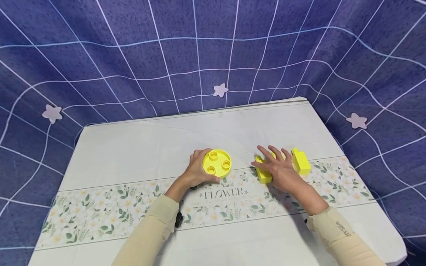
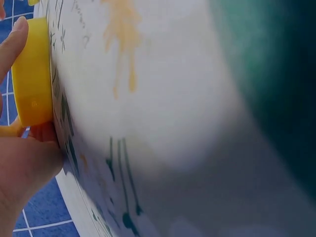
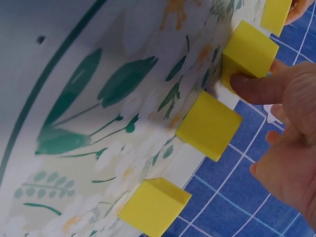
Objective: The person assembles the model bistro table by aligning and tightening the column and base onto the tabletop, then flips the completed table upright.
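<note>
My left hand [image 1: 196,170] grips a round yellow disc [image 1: 219,171] by its left edge, thumb on the near side. Three raised ring sockets stand on the disc's face. In the left wrist view the disc [image 2: 33,74] shows its thick side wall, close against the table. My right hand [image 1: 283,171] is spread over yellow blocks, its thumb lying across the leftmost block [image 1: 264,177]. That block [image 3: 249,49] has the thumb against it in the right wrist view. A middle block [image 3: 210,126], mostly hidden under the hand from above, and a right block [image 1: 301,163] stand beside it.
A white table cover [image 1: 146,147] has a flowered band with the word FLOWER. Blue curtains [image 1: 213,55] with a white grid and stars hang behind and beside the table. A small black object [image 1: 179,220] shows beside the left wrist.
</note>
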A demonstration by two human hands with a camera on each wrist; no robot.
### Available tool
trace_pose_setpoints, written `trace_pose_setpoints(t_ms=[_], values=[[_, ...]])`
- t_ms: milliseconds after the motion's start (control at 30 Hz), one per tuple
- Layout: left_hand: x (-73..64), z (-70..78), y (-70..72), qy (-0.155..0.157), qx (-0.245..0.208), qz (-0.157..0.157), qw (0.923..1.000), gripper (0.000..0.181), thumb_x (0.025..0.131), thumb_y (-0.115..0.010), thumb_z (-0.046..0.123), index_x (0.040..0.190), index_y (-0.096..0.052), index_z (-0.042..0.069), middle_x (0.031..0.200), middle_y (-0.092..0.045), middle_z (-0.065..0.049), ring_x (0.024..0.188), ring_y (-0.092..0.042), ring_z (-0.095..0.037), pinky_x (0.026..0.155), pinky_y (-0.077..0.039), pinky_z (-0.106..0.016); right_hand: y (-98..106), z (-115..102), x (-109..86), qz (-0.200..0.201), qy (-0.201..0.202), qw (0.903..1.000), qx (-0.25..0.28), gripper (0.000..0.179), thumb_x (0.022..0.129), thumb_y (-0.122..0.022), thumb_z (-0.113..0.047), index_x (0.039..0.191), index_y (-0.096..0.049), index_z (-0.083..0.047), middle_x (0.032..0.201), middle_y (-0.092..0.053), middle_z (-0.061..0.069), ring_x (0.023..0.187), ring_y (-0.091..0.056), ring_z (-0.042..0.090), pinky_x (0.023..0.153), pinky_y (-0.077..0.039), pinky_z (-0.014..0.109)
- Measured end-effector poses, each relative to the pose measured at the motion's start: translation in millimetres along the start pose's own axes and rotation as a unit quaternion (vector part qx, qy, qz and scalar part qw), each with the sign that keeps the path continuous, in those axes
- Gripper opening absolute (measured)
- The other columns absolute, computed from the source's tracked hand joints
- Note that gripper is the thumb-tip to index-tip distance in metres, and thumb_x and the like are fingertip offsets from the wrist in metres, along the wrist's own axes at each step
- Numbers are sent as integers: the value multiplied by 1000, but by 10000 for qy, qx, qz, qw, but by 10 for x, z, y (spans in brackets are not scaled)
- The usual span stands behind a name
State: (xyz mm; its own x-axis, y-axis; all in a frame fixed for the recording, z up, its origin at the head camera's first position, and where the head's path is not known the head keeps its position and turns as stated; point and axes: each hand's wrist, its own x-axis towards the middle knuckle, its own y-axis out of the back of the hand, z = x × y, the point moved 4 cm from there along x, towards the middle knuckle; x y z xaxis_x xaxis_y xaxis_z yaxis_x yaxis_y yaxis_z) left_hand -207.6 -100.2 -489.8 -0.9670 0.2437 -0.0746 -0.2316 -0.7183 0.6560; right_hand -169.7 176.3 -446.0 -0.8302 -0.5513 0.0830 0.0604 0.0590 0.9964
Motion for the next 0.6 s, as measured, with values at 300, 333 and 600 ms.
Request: trace_pose_setpoints(t_ms=[300, 333, 600], values=[[13, 19, 20, -64, 70, 6, 10000, 107, 40, -85, 43, 131, -32, 32, 113, -33, 6, 100, -26, -12, 87, -32, -36, 50, -99, 39, 116, 337, 9994, 34, 55, 64, -62, 6, 102, -63, -33, 147, -9, 3, 129, -10, 33, 95, -9, 61], [13, 17, 19, -64, 86, -2, 9999, 107, 40, -85, 43, 132, -32, 32, 113, -33, 6, 100, -26, -12, 87, -32, -36, 59, -107, 49, 148, 343, 9993, 38, 53, 65, -62, 5, 102, -63, -33, 147, -9, 3, 129, -11, 33, 95, -8, 61], [-6, 19, 13, -84, 68, -55, 9999, 107, 40, -85, 43, 132, -32, 32, 116, -33, 4, 100, -26, -13, 85, -33, -35, 214, -124, 141, 644, 270, 9967, 411, 42, 64, -73, -6, 100, -61, -26, 145, -14, 6, 126, -16, 34, 93, -11, 60]])
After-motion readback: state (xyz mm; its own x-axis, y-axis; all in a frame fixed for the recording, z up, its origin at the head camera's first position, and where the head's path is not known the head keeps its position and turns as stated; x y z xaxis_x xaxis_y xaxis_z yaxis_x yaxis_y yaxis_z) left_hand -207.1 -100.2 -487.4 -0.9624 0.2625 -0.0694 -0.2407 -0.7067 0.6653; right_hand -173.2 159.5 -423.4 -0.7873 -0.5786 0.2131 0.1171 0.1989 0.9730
